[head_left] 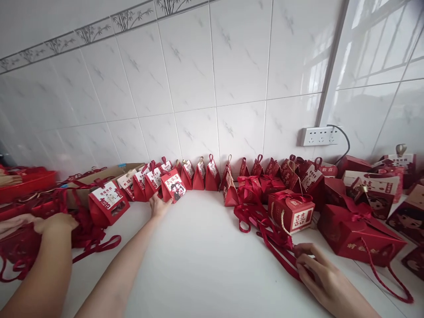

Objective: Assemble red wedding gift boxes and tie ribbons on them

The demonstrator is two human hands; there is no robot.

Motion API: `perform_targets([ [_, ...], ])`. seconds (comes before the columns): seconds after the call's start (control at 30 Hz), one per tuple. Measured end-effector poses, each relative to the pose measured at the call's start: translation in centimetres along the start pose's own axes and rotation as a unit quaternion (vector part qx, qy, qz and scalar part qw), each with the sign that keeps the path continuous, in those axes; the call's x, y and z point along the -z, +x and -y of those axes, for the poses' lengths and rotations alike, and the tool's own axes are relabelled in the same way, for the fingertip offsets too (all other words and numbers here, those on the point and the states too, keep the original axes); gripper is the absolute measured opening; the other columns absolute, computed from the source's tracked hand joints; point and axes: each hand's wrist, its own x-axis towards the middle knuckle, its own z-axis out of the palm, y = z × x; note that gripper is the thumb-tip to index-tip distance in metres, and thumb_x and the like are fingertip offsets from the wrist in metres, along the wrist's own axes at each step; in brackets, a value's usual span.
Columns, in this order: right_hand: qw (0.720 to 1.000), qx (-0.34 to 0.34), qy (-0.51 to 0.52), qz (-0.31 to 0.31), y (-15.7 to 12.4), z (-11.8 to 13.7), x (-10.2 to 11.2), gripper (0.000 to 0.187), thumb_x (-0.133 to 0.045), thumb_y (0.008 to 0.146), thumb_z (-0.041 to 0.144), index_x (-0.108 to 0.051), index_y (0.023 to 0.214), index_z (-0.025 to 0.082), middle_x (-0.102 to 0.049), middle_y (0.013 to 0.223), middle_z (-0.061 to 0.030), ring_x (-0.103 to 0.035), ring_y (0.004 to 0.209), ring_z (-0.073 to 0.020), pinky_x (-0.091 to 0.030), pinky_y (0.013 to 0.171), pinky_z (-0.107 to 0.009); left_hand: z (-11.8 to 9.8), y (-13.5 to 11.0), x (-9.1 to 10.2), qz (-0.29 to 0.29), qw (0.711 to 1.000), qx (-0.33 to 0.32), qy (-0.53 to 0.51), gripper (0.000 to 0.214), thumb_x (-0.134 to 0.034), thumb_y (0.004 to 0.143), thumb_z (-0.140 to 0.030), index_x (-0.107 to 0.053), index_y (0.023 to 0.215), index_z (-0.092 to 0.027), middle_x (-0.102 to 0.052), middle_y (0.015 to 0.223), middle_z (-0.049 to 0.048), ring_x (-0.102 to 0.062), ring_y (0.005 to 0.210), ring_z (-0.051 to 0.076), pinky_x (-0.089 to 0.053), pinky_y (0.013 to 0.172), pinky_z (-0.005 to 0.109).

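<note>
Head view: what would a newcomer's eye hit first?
The row of red boxes along the white tiled wall. Then the left hand touching a box with cartoon figures, left of centre, and the right hand on dark red ribbons at lower right.

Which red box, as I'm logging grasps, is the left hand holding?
The red box showing large cartoon figures, left of centre; it alone has the left hand at its base.

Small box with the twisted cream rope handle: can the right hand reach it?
Likely yes: the right hand, seemingly holding red ribbon, is near the box, with only that low ribbon lying between.
</note>
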Motion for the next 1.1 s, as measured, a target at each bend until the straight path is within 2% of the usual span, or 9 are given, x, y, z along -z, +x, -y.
perform_targets([
  [0.2,1.0,-0.014,-0.005,-0.001,0.0,-0.5,-0.4,0.031,-0.042,0.091,0.037,-0.06,0.071,0.021,-0.06,0.095,-0.0102,-0.066,0.068,-0.0147,-0.056,0.059,-0.022,-0.5,0.4,-1.5,0.018,0.999,0.045,-0.013,0.083,-0.069,0.069,-0.038,-0.027,0.134,-0.009,-0.038,0.137,0.0251,-0.036,0.133,0.036,-0.035,0.106,0.047],
  [0.37,1.0,-0.018,-0.006,0.002,0.3,-0.4,-0.5,0.029,-0.042,0.092,0.035,-0.059,0.073,0.021,-0.059,0.094,-0.0083,-0.065,0.064,-0.0117,-0.056,0.058,-0.019,-0.2,1.2,-2.2,0.061,0.995,0.073,-0.018,0.058,-0.069,0.068,-0.033,-0.043,0.116,-0.014,-0.053,0.125,0.0221,-0.051,0.119,0.039,-0.041,0.098,0.051],
  [0.5,1.0,-0.021,-0.002,0.011,0.4,0.1,-0.1,0.03,-0.041,0.092,0.035,-0.058,0.071,0.021,-0.059,0.094,-0.0078,-0.063,0.061,-0.0114,-0.055,0.056,-0.021,-0.1,-0.2,-1.6,0.127,0.989,0.036,-0.06,0.048,-0.07,0.065,-0.032,-0.046,0.104,-0.018,-0.061,0.116,0.0155,-0.058,0.111,0.035,-0.045,0.094,0.047],
  [0.63,1.0,-0.024,0.011,0.004,0.4,0.4,0.4,0.028,-0.04,0.092,0.034,-0.057,0.073,0.021,-0.058,0.095,-0.0074,-0.063,0.063,-0.0122,-0.055,0.057,-0.024,-1.0,-4.8,0.2,0.225,0.966,-0.025,-0.126,0.051,-0.074,0.06,-0.033,-0.049,0.101,-0.018,-0.066,0.106,0.0128,-0.062,0.104,0.034,-0.05,0.089,0.045],
  [0.77,0.999,-0.011,0.025,-0.023,0.4,0.9,0.9,0.022,-0.04,0.092,0.033,-0.057,0.084,0.022,-0.057,0.097,-0.0088,-0.064,0.077,-0.0163,-0.056,0.065,-0.029,-3.7,-11.6,3.1,0.347,0.916,-0.095,-0.177,0.06,-0.077,0.059,-0.033,-0.052,0.112,-0.021,-0.066,0.113,0.009,-0.062,0.107,0.031,-0.052,0.09,0.042],
  [0.8,0.999,-0.004,0.031,-0.029,0.6,1.3,1.0,0.019,-0.041,0.091,0.033,-0.057,0.088,0.022,-0.056,0.1,-0.0093,-0.064,0.082,-0.0176,-0.057,0.07,-0.031,-4.6,-13.2,3.6,0.382,0.897,-0.12,-0.187,0.064,-0.077,0.06,-0.033,-0.051,0.117,-0.022,-0.065,0.116,0.0085,-0.061,0.109,0.03,-0.051,0.092,0.043],
  [0.9,0.996,0.028,0.066,-0.048,2.1,3.5,1.4,0.021,-0.046,0.09,0.035,-0.051,0.105,0.022,-0.054,0.11,-0.0116,-0.06,0.1,-0.0214,-0.054,0.083,-0.037,-7.6,-17.6,4.1,0.498,0.807,-0.229,-0.219,0.069,-0.072,0.07,-0.033,-0.044,0.131,-0.02,-0.059,0.127,0.0114,-0.056,0.117,0.029,-0.047,0.098,0.045],
  [1.0,0.986,0.058,0.126,-0.096,4.6,6.0,1.4,0.026,-0.05,0.088,0.035,-0.044,0.109,0.02,-0.054,0.112,-0.0133,-0.057,0.104,-0.0229,-0.052,0.085,-0.039,-10.1,-20.6,3.2,0.527,0.757,-0.302,-0.241,0.066,-0.067,0.076,-0.032,-0.04,0.135,-0.019,-0.055,0.132,0.0118,-0.053,0.121,0.027,-0.045,0.101,0.045],
  [1.1,0.969,0.018,0.19,-0.156,6.6,7.2,0.8,0.022,-0.052,0.086,0.034,-0.039,0.098,0.021,-0.057,0.099,-0.009,-0.06,0.087,-0.0192,-0.052,0.077,-0.036,-11.3,-22.0,2.0,0.52,0.744,-0.35,-0.23,0.057,-0.064,0.077,-0.03,-0.046,0.131,-0.021,-0.055,0.132,0.0103,-0.051,0.123,0.027,-0.042,0.103,0.045],
])
